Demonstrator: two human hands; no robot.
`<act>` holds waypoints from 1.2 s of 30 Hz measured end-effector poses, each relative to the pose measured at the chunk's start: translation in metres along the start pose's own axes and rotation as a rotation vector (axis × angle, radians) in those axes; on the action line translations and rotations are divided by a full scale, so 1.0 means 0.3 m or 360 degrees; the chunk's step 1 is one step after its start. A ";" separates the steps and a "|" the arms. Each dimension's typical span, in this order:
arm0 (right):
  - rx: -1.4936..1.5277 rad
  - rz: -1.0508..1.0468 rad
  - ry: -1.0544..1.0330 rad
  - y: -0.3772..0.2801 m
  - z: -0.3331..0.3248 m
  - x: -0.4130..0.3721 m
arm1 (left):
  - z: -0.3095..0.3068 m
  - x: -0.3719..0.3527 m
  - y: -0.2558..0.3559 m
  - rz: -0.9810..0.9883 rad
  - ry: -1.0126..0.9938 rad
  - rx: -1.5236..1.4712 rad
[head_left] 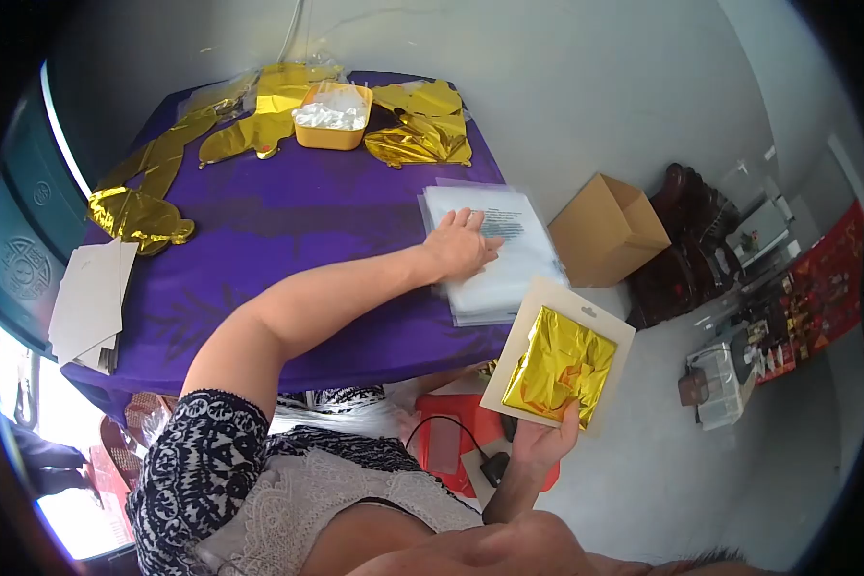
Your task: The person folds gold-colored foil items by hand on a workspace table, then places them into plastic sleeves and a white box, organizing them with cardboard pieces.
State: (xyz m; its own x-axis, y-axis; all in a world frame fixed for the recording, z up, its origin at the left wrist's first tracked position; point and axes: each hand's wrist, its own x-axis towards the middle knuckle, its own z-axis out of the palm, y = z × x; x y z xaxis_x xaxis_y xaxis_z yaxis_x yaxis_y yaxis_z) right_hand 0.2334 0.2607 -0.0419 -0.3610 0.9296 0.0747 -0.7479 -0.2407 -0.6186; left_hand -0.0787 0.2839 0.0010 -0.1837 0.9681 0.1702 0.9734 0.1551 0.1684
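Observation:
My left hand (466,248) reaches across and rests on a stack of clear plastic bags (518,274) at the table's right side. Its fingers are spread on the top bag, beside some dark printed text. Off the table's front right edge, my right hand (545,440) grips a cream cardboard backing card (520,344) by its lower edge. A folded gold foil balloon (559,365) lies flat against that card, with my thumb pressed on it. A hanging slot shows at the card's top.
More flat gold foil balloons (418,130) lie along the back and left of the purple-covered table (288,221). Among them stands a yellow tub (331,136) with white contents. Blank cards (91,298) are stacked at left. A cardboard box (605,230) and red stool (442,422) are nearby.

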 end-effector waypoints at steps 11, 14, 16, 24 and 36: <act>0.0216 0.0211 -0.0269 0.047 0.007 -0.022 | -0.434 -0.642 -0.123 -0.0173 0.0727 0.0676; 0.0193 0.0434 -0.0329 0.082 0.042 -0.041 | -0.396 -0.856 -0.109 -0.0394 0.0575 0.0691; 0.0123 0.0609 -0.0449 0.106 0.067 -0.061 | -0.360 -0.967 -0.070 -0.0613 0.0278 0.0556; -0.0371 0.1199 -0.0659 0.137 0.168 -0.084 | -0.283 -1.129 -0.108 -0.0636 0.0420 -0.0026; -0.0598 0.1399 -0.0702 0.163 0.228 -0.091 | -0.230 -1.039 -0.155 -0.0619 0.0258 -0.0139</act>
State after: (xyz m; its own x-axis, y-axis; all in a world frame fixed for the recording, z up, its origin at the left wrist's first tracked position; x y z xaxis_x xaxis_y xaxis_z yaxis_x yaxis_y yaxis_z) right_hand 0.1686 0.2044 -0.0207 -0.9199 0.2674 -0.2867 0.0693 -0.6088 -0.7903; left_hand -0.0760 -0.0385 0.0070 -0.5608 0.7962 0.2271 0.8134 0.4786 0.3305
